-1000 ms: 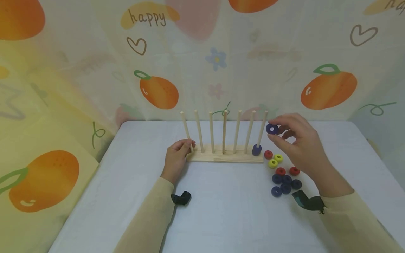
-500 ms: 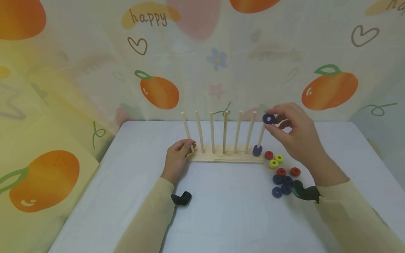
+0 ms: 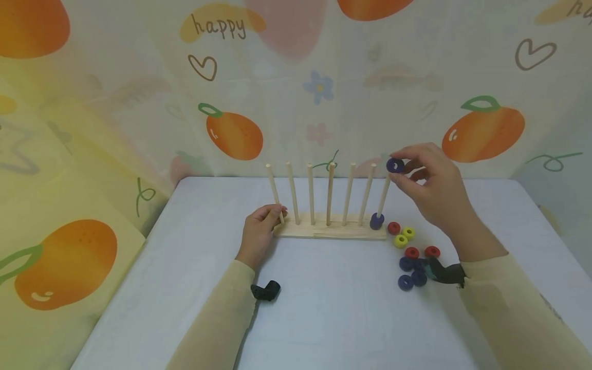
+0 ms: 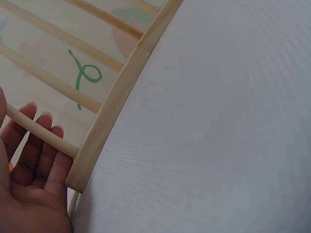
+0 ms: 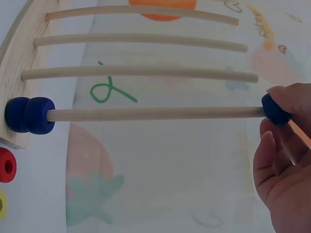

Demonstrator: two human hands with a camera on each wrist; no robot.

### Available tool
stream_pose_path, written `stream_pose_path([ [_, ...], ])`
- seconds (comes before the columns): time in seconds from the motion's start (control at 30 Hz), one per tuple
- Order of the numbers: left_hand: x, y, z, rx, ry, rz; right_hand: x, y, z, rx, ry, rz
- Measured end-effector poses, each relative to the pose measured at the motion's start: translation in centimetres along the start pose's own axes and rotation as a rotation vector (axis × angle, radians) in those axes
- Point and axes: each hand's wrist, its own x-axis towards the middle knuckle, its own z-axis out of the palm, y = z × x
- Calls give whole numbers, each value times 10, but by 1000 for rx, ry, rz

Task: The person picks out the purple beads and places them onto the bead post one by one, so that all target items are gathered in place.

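Observation:
A wooden peg rack [image 3: 330, 232] with a row of upright pegs stands on the table. My left hand [image 3: 260, 231] holds its leftmost peg [image 4: 46, 133] low down, the fingers behind it and the thumb in front. Between thumb and fingertips, my right hand [image 3: 432, 187] pinches a dark blue bead [image 5: 276, 109] with a hole in it. That bead is at the top end of the rightmost peg [image 5: 155, 114]; whether the tip has entered the hole I cannot tell. Two more blue beads [image 5: 30, 115] sit together at this peg's base.
Right of the rack lie loose beads: several blue ones [image 3: 405, 282], yellow beads [image 3: 401, 241] and red beads [image 3: 432, 252]. The right wrist's black camera mount [image 3: 446, 272] covers part of the blue group. A patterned cloth [image 3: 319, 103] hangs behind the table.
The right hand has risen and shifted slightly left, bringing the blue bead from beside the rightmost peg to its top. My left hand stays on the leftmost peg.

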Motion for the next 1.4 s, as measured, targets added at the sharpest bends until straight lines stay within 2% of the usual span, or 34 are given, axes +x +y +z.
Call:
stream_pose_path([
  [0.37, 1, -3, -1, -12, -6, -3, 2, 8, 4, 9, -21, 29],
  [0.7, 1, -1, 0, -14, -6, 12, -3, 17, 10, 9, -80, 149],
  [1.4, 0, 0, 0, 0, 4, 12, -12, 23, 18, 24, -92, 201],
])
